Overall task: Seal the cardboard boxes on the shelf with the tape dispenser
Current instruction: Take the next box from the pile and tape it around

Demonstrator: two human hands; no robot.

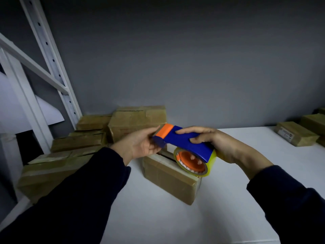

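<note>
Far left of the middle box (169, 178), the white metal upright (51, 64) of the rack is running up at a slant, holes punched down its face. Next to it, still left of the middle box, a bunch of flat cardboard boxes (58, 166) are sitting stacked and overlapping. A taller box (139, 120) is standing behind and to the left of the middle one, against the grey wall.

The left hand (139, 147) is coming in from a dark sleeve, just above the middle box's left end. It's curling its fingers around the front end of the tape dispenser (186, 141), right where the orange piece meets the blue body. So the dispenser is hanging in the air directly over the middle box, tilted, not touching it as far as I can tell.

The yellowish tape roll (210, 165) is sitting at the dispenser's lower right end, over the middle box's right corner. The right hand (218, 143) is gripping the blue body from above, and a couple of fingertips are poking into the orange hub. Both hands are clamped on the dispenser, one on each end.

The middle box itself is resting on the white shelf (175, 221), with clear tape showing along its top edge. Way off to its right, a few more small boxes (296, 133) are lying near the wall.
</note>
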